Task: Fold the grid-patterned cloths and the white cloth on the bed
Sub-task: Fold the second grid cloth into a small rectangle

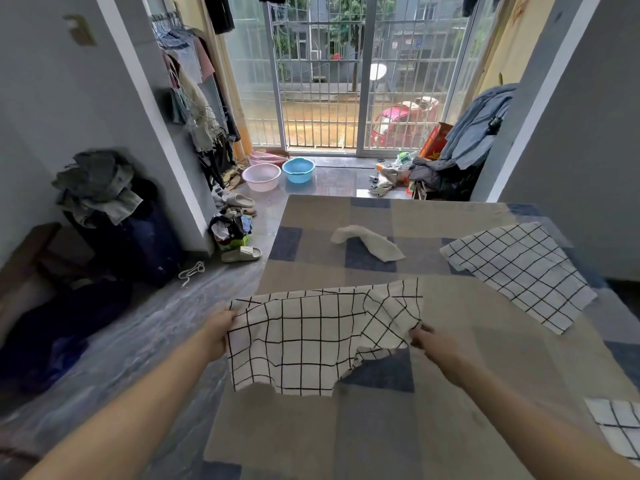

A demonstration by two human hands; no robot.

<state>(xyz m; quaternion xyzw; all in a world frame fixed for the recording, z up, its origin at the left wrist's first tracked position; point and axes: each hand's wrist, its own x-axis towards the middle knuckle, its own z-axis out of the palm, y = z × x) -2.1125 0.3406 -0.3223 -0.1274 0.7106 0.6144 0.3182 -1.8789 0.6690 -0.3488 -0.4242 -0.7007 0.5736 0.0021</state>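
I hold a white cloth with a black grid [311, 341] up over the near left part of the bed [381, 427]. My left hand [218, 332] grips its left edge and my right hand [427, 341] pinches its right edge, where the fabric is bunched. The lower edge hangs loose. A second grid-patterned cloth [519, 271] lies flat at the right side of the bed. The corner of a third grid-patterned cloth [620, 427] shows at the right frame edge. A crumpled white cloth [370, 242] lies near the far end of the bed.
The bed has a checked blue and beige cover and its left edge runs beside a grey floor. Slippers [242, 252], a pink basin [261, 176] and a blue basin [298, 169] sit on the floor beyond. Piles of clothes stand at left and far right.
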